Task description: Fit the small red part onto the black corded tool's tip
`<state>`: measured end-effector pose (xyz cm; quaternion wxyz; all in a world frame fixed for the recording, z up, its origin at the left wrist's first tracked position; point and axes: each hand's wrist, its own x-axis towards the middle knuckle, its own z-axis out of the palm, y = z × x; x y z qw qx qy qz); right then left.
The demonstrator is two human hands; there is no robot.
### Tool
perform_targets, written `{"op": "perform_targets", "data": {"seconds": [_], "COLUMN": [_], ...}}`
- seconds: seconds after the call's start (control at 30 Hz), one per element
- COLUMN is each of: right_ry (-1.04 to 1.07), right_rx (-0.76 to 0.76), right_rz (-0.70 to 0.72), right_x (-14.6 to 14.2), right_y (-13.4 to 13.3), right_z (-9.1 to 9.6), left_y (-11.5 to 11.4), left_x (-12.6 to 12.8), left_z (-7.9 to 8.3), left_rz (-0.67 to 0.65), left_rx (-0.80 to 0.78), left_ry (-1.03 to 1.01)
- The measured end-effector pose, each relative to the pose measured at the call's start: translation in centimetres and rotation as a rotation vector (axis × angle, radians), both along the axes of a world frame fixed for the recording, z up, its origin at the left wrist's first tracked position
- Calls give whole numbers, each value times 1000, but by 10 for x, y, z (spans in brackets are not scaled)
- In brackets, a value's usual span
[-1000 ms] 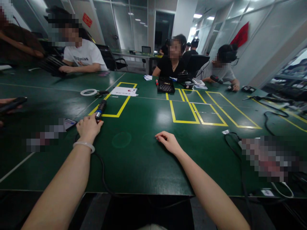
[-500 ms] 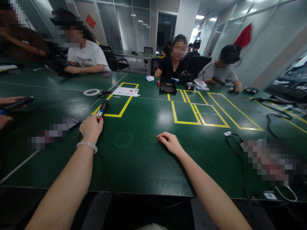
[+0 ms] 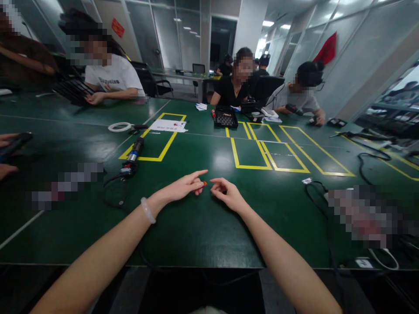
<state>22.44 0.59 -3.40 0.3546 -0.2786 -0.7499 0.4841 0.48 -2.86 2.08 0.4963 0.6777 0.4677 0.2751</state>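
My left hand [image 3: 182, 188] has come to the middle of the green table [image 3: 203, 226] and pinches a tiny orange-red piece [image 3: 204, 183] at its fingertips, index finger stretched out. My right hand [image 3: 227, 193] rests on the table just right of it, fingers loosely curled, holding nothing, its fingertips a short gap from the small piece. A black and silver electric screwdriver [image 3: 133, 152] lies on the table to the left, on a yellow tape line, its black cable [image 3: 114, 192] looping toward me. A pale bracelet [image 3: 147, 210] sits on my left wrist.
Yellow tape rectangles [image 3: 262, 150] mark the table ahead. A black tray of bits [image 3: 225, 117], a white sheet [image 3: 168, 125] and a white ring [image 3: 119, 127] lie farther off. Cables [image 3: 327, 205] run at the right. Several people sit around; another person's hand with a dark object [image 3: 9, 146] is at far left.
My left hand left the screwdriver's near end and swung right to the table's middle with a small orange-red piece, meeting my right hand. The screwdriver stays lying on the tape line.
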Motion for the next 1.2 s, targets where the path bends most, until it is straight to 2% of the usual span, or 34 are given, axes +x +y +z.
{"op": "perform_targets", "data": {"seconds": [0.13, 0.3, 0.37, 0.47, 0.6, 0.9, 1.03, 1.2], "right_ry": [6, 31, 63, 99, 101, 92, 128, 149], "right_rx": [-16, -85, -148, -219, -256, -263, -275, -269], "right_rz": [62, 59, 21, -26, -23, -4, 28, 36], "right_x": [-3, -5, -5, -5, -4, -6, -6, -6], "right_y": [-4, -4, -2, 1, 4, 1, 0, 1], "right_z": [3, 4, 3, 1, -2, 3, 4, 1], "left_y": [-6, -7, -7, -7, -9, -9, -11, -11], "left_x": [14, 14, 14, 16, 19, 19, 20, 16], "left_z": [-6, -12, -13, -13, -14, -15, -14, -6], "left_rz": [-88, -20, 9, 26, 23, 56, 77, 42], "left_rx": [-111, -109, -49, 121, 283, 284, 362, 440], "left_ry": [-69, -118, -99, -6, 56, 89, 112, 224]}}
